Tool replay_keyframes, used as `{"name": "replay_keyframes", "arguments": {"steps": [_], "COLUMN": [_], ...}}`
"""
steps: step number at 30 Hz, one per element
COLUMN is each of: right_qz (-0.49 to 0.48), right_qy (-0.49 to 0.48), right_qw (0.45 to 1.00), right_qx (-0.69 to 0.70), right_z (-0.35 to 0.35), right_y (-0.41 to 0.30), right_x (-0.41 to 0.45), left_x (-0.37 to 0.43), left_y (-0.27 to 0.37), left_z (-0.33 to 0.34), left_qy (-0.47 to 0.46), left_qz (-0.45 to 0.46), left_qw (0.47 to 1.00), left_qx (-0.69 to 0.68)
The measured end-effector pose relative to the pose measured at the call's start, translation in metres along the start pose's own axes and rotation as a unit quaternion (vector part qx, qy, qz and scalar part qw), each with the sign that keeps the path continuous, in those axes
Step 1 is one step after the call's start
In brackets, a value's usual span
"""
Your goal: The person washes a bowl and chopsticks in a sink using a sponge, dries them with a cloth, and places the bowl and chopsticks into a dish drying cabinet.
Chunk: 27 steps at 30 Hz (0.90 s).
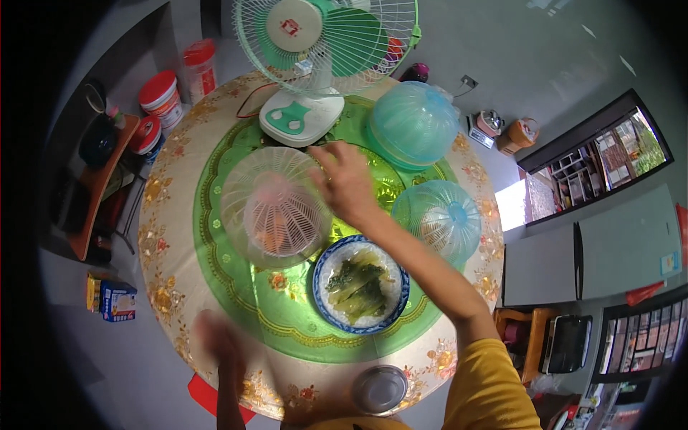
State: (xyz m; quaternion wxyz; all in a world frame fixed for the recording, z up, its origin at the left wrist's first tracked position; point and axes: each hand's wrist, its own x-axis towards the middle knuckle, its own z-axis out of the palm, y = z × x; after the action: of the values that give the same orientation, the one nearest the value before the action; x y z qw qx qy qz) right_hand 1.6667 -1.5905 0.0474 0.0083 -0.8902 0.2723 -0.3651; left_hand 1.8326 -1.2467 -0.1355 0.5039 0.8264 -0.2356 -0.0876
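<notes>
My right hand (344, 180) reaches over the middle of a round table, beside the right rim of a translucent whitish-pink plastic food cover (277, 209); its fingers are bent, and whether they touch the rim is unclear. Something orange shows under that cover. My left hand (217, 336), badly blurred, is above the table's near left edge. A blue-rimmed plate (321, 301) of cooked leafy greens (360, 287) lies below my right forearm. Two more covers stand to the right, a teal one (416, 123) and a light blue one (438, 220) with food beneath it.
A white and green electric fan (301, 118) stands at the table's far side. Near the front edge is a grey metal bowl (379, 388). A green mat (231, 301) covers the table's middle, over a flowered tablecloth (161, 215). Red-lidded buckets (161, 97) stand beyond the left edge.
</notes>
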Motion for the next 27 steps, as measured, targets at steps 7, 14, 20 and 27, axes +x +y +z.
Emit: {"name": "replay_keyframes", "arguments": {"steps": [7, 14, 20, 27], "right_qz": [0.234, 0.376, 0.444, 0.312], "right_qy": [0.048, 0.047, -0.071, 0.064], "right_qw": [0.952, 0.897, 0.871, 0.906], "right_qx": [-0.191, -0.228, -0.199, -0.279], "right_z": [-0.049, -0.043, -0.032, -0.043], "right_y": [0.199, 0.308, 0.330, 0.332], "right_x": [-0.001, 0.049, 0.070, 0.064], "left_x": [0.003, 0.007, 0.009, 0.008], "left_y": [0.020, 0.010, 0.024, 0.028], "left_z": [0.001, -0.005, -0.005, -0.003], "left_qy": [-0.036, -0.048, -0.062, -0.061], "left_qz": [-0.015, 0.027, 0.096, 0.084], "left_qw": [0.997, 0.982, 0.964, 0.970], "left_qx": [0.070, 0.183, 0.238, 0.218]}}
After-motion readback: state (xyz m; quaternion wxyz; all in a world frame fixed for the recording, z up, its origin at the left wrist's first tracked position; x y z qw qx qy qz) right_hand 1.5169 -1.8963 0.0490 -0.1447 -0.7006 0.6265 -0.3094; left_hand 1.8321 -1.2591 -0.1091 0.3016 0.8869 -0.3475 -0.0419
